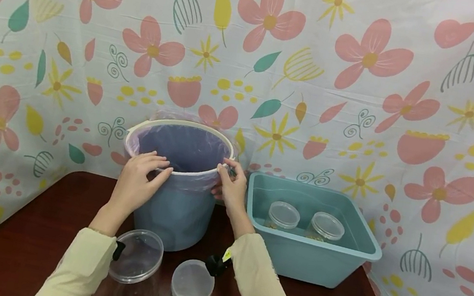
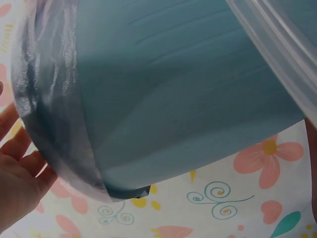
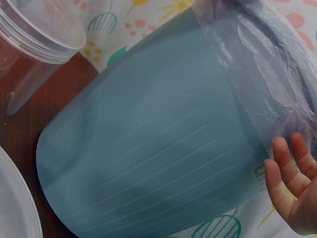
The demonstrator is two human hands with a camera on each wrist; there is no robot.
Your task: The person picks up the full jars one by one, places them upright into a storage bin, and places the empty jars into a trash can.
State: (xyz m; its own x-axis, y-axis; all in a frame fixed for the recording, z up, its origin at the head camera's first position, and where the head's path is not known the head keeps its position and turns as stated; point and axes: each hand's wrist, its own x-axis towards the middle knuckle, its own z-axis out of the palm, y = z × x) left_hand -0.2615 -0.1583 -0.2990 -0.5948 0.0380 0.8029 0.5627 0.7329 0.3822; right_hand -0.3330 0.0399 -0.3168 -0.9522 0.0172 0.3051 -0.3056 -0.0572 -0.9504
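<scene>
A blue trash can (image 1: 176,218) stands upright in the head view, lined with a translucent purple bag (image 1: 213,136) folded over its rim. A white ring (image 1: 185,123) sits around the top over the bag. My left hand (image 1: 136,178) rests at the front left of the ring, fingers fairly straight and thumb touching the edge. At the right side my right hand (image 1: 232,189) pinches the ring between thumb and forefinger. Its other fingers (image 3: 281,181) lie loosely along the outside of the bag in the right wrist view.
Two clear lidded jars, a larger one (image 1: 138,269) and a smaller one (image 1: 191,291), stand in front of the can between my forearms. Right of it, a blue basin (image 1: 303,259) holds two lidded jars (image 1: 284,215). A floral curtain (image 1: 249,67) hangs behind the dark wooden table (image 1: 13,237).
</scene>
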